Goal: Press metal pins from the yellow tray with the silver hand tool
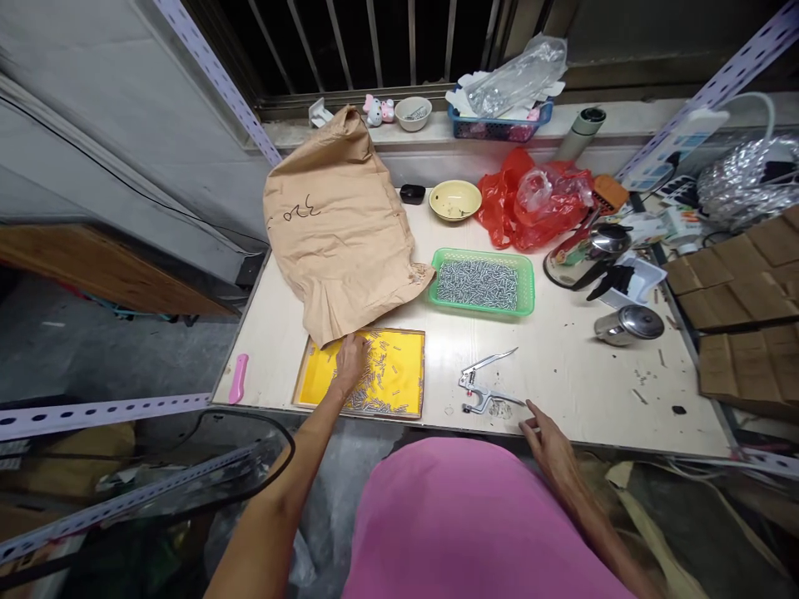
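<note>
Along the near edge of the desk [580,358] sits a shallow tray [423,378] with a yellow bottom, and small metal pieces [378,408] lie loose in it, thickest toward the side nearest the person. The left hand [350,363] is down in the tray, over the pieces. Its fingers point downward and curl, but I cannot tell whether they pinch anything. The right hand [549,437] is at the desk's front edge, thumb and forefinger a little apart with nothing visible between them; the forefinger's tip lies by the handle end of a plier-like tool [479,398], contact unclear.

Each piece looks light, stiff and hard to damage, probably smooth enough to slip or roll under pressure. A grip across the middle, between thumb and forefinger, should hold one best. The tool seems heavier and rigid, best taken round both handles, clear of the working end.

Beyond the tray lies a large paper bag [349,233], creased and likely soft, its near end overlapping the tray's far left part. To its right, a green basket [528,301] holds many similar pieces.
</note>
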Tool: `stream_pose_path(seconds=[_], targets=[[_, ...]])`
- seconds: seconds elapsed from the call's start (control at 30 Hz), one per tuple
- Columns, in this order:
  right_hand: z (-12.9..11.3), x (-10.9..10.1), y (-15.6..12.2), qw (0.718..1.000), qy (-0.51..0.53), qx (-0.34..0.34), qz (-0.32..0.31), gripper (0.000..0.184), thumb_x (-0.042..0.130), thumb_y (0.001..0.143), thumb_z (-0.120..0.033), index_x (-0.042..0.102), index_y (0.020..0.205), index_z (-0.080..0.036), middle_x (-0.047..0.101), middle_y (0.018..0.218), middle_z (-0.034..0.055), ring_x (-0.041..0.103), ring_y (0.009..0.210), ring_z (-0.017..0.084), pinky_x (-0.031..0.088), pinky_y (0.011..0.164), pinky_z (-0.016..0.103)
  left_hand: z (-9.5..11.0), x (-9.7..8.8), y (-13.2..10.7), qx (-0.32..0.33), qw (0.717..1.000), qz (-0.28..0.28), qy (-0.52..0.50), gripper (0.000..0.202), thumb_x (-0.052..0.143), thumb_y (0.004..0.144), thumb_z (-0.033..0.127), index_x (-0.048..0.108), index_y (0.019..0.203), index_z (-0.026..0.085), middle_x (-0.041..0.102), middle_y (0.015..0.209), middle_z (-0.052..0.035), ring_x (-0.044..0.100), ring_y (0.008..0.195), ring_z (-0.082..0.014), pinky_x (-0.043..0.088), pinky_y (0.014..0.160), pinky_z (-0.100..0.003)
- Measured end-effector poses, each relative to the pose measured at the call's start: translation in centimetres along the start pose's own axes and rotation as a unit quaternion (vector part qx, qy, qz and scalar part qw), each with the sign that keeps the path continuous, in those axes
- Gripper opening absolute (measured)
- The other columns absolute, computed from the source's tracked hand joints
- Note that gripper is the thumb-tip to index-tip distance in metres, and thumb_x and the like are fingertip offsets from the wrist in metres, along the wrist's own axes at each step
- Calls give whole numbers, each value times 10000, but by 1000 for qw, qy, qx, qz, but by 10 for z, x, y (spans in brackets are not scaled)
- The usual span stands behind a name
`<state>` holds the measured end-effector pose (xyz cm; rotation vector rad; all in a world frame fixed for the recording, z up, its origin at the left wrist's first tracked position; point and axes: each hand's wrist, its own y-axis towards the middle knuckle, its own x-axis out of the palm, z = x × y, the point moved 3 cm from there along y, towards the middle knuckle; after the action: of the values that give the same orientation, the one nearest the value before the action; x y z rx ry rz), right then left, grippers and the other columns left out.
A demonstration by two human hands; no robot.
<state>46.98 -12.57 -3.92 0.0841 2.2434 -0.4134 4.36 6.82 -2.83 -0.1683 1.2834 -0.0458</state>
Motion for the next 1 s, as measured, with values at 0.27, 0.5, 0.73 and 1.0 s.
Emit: stream_pose_path(seconds=[0.27,0.5,0.73,1.0], targets=[[-14,22,-24,999,-19,5,34,501,385,904,-424,527,1306,-161,657,962,91,633,875,233,509,770,356,-34,1,-6,-133,942,-43,-306,279,593,759,373,731,811,136,675,743,-33,585,653,-161,464,622,-271],[-24,24,-13,1000,-8,-7,27,480,367,930,-418,548,1282,-148,646,960,104,626,848,229,501,790,367,-28,-4,-20,-115,954,-32,-273,289,594,794,392,740,910,171,691,796,-40,597,694,-161,468,654,-266],[-29,-5,23,998,-23,-53,10,483,368,936,-413,537,1306,-154,633,1002,111,624,856,227,502,773,367,7,-9,-3,-2,999,-37,37,279,478,898,278,697,1047,188,607,1089,-129,535,1054,-263,434,803,-336],[-46,-18,30,997,9,-78,0,450,392,936,-412,589,1256,-164,641,976,105,633,853,224,508,753,350,18,1,7,19,998,-38,42,258,426,884,192,675,868,122,627,1023,-159,548,1025,-266,437,792,-342]])
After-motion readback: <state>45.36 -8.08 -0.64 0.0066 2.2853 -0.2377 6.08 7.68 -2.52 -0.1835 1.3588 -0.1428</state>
